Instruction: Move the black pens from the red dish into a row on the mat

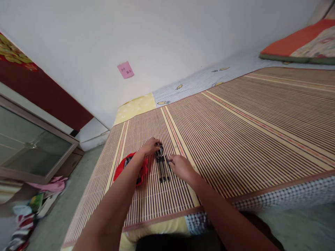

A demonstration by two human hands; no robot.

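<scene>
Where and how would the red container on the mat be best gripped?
The red container is probably best pinched at its left rim, coming from the person's left: that edge shows uncovered, while the left forearm crosses the middle and dark items lie inside.

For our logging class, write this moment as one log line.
left hand: at far ends of slim dark pens | right hand: beside pens | wavy red tray: left of pens, on striped slatted mat
</scene>
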